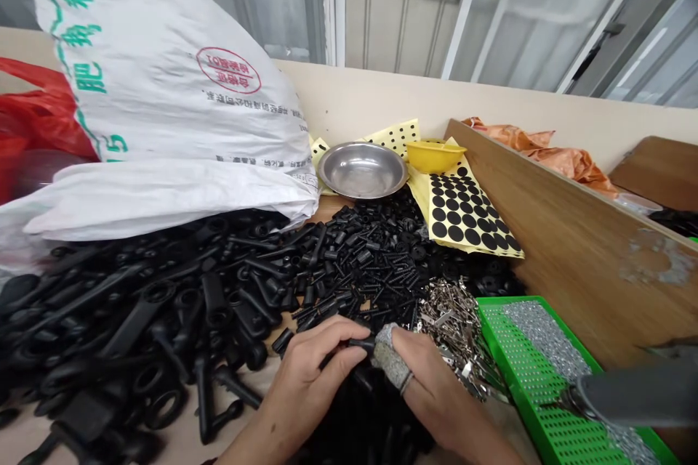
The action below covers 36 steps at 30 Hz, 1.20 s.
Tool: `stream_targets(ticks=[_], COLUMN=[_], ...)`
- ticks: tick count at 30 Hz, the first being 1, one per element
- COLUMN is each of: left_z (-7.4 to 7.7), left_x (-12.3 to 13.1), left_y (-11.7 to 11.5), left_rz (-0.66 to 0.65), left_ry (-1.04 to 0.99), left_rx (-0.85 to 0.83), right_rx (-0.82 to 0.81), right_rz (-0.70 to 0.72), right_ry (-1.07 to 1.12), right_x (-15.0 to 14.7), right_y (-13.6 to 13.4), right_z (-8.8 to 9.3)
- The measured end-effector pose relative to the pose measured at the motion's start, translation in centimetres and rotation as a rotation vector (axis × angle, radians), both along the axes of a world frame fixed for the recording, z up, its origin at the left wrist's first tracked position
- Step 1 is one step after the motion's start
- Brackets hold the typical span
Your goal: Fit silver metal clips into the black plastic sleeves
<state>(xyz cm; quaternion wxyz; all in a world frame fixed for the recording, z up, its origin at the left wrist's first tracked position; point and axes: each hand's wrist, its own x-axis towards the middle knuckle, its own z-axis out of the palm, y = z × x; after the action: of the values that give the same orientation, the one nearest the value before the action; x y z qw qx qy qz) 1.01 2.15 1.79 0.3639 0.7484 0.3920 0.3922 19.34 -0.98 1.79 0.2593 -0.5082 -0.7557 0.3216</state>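
My left hand [310,378] pinches a small black plastic part [362,343] between thumb and fingers, in the lower middle of the head view. From the other side my right hand [430,385] meets the part's right end, its fingers curled. A grey knitted cover [390,357] wraps a finger of that hand, with a thin band around it. The fingers hide much of the part, so its full shape does not show. Below and between my hands lie more black pieces. Just beyond them spreads a pile of small black screws and sleeves [376,261].
Larger black handle-like parts [207,305] cover the left. Metal clips [458,334] lie beside a green tray [485,320] of small silver pieces. A grey power tool [638,389] overhangs the tray. Behind stand a steel bowl [363,171], yellow bowl [433,158], sticker sheet [469,214] and white sack [179,87].
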Motion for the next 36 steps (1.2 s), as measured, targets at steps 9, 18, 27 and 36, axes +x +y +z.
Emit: stream_targets(ticks=[9, 18, 27, 36], left_z=[0.1, 0.0, -0.8, -0.5], left_x=[0.4, 0.3, 0.7, 0.1], left_y=[-0.4, -0.5, 1.2, 5.2], left_rz=[0.082, 0.088, 0.057, -0.031], left_ry=[-0.037, -0.133, -0.023, 0.266], left_rx=[-0.078, -0.356, -0.192, 0.098], right_rx=[0.095, 0.296, 0.063, 0.199], right_rz=[-0.026, 0.058, 0.003, -0.08], right_ry=[-0.003, -0.119, -0.091, -0.47], right_x=[-0.5, -0.7, -0.2, 0.6], right_y=[-0.3, 0.0, 1.3, 4.9], right_z=[0.0, -0.6, -0.6, -0.5])
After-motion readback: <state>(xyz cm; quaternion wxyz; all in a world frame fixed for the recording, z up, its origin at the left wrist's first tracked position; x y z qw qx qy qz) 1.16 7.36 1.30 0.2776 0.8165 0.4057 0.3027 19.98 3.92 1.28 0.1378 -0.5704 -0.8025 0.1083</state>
